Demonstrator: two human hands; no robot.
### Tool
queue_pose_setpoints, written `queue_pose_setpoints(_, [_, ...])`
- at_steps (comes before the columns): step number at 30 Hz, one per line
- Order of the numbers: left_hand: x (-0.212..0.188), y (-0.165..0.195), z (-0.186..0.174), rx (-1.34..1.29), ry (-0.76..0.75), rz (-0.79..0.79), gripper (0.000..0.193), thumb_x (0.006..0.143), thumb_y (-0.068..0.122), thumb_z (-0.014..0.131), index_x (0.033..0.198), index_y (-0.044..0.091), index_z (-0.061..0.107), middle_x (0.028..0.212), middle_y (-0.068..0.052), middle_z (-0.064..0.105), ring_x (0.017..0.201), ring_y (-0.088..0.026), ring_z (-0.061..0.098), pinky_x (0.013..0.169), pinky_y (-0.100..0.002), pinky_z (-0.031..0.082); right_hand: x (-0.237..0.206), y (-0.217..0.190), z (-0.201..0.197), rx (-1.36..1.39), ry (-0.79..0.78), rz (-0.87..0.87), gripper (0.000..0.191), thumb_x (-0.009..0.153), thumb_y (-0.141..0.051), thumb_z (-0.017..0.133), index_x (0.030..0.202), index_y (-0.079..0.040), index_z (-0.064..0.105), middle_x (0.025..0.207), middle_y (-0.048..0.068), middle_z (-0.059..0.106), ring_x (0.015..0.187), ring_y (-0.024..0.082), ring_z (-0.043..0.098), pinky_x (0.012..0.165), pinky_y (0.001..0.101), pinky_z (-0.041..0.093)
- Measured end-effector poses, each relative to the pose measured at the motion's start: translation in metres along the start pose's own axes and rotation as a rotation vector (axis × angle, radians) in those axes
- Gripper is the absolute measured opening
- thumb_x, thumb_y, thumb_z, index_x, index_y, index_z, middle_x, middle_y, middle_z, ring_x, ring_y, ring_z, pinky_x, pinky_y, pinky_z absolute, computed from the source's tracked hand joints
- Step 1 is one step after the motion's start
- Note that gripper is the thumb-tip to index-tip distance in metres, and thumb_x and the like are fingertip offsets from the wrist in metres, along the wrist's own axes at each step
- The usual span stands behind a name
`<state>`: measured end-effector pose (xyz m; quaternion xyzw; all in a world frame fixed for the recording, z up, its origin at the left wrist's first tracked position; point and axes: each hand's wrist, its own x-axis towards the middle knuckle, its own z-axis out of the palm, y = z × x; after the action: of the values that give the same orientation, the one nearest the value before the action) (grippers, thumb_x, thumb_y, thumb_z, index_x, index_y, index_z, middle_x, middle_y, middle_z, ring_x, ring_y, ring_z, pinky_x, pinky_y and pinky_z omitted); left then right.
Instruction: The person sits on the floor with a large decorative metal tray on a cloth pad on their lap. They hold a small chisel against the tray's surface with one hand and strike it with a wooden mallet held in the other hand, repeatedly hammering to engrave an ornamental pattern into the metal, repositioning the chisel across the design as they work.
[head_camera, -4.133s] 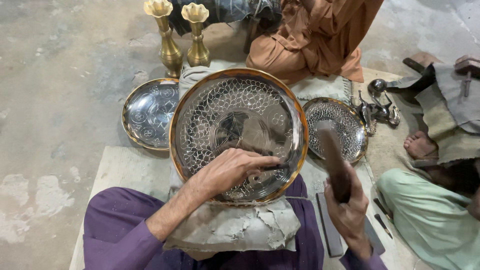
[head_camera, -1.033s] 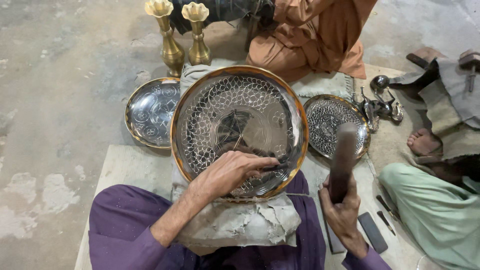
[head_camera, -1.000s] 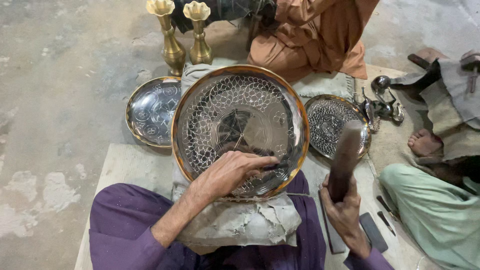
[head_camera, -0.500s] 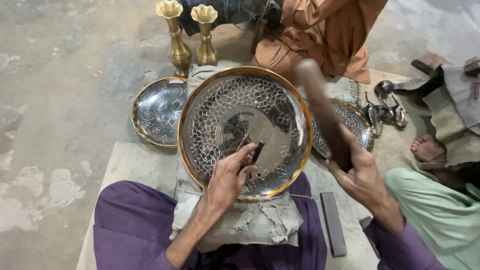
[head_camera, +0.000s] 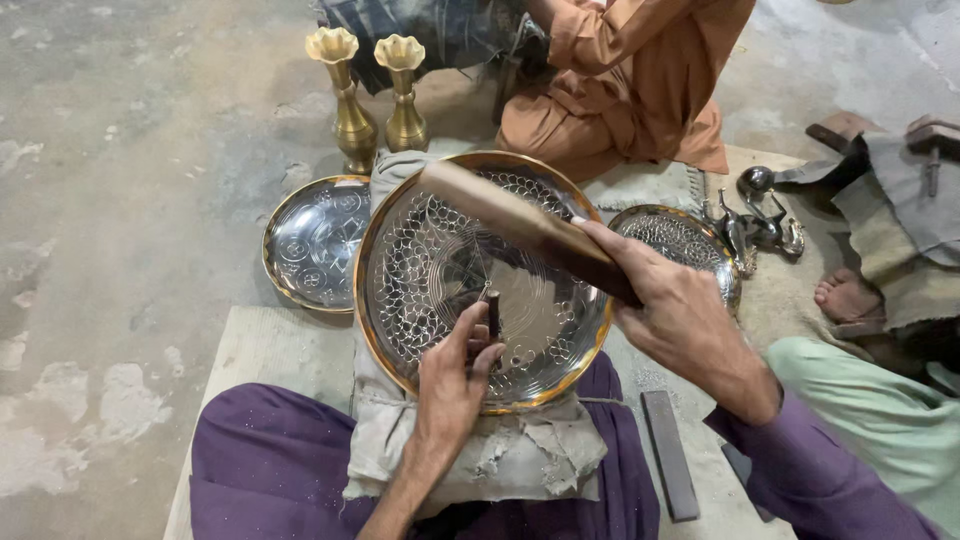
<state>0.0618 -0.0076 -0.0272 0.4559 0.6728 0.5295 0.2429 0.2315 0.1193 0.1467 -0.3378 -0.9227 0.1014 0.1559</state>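
Left hand (head_camera: 452, 372) low on tray (head_camera: 420, 270), fingers pinched shut on upright punch (head_camera: 492, 312), tip on engraved face. Tray propped on grey cushion (head_camera: 480, 455) over lap. Right hand (head_camera: 672, 310) fisted around wooden mallet (head_camera: 520, 225), held slantwise over tray. Flat bar (head_camera: 670, 452) beside knee. Beyond: two smaller plates (head_camera: 312, 240) (head_camera: 680, 240), two brass vases (head_camera: 370, 95).

Rough, stained grey concrete floor (head_camera: 120, 200); pale slab, perhaps stone (head_camera: 270, 345); flat, even light
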Motion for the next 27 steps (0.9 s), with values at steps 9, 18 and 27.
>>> queue_pose_setpoints(9, [-0.01,0.001,0.001,-0.094,0.047,0.012,0.05,0.09,0.004,0.07,0.137,0.009,0.055,0.098,-0.012,0.078,0.086,-0.022,0.081,0.071,-0.033,0.07,0.002,-0.004,0.002,0.169,-0.04,0.0,0.082,0.075,-0.006,0.067,0.152,-0.022,0.046,0.102,0.013,0.071,0.087,0.029,0.074,0.071,0.0427,0.058])
queue_pose_setpoints(18, [-0.009,0.004,0.0,-0.045,0.062,0.067,0.049,0.09,0.004,0.071,0.137,0.01,0.057,0.1,-0.014,0.078,0.09,-0.023,0.08,0.072,-0.035,0.068,-0.003,-0.007,-0.019,-0.003,-0.116,-0.008,0.084,0.075,-0.01,0.071,0.152,-0.03,0.046,0.118,0.009,0.072,0.084,0.031,0.074,0.068,0.0423,0.059])
queue_pose_setpoints(27, [-0.005,-0.004,0.003,-0.051,0.076,0.03,0.045,0.09,0.006,0.073,0.133,0.01,0.06,0.095,-0.011,0.079,0.085,-0.022,0.081,0.071,-0.033,0.069,0.003,0.001,-0.005,-0.356,-0.314,0.005,0.083,0.083,-0.012,0.069,0.157,-0.041,0.043,0.126,0.001,0.07,0.081,0.024,0.076,0.059,0.0406,0.058])
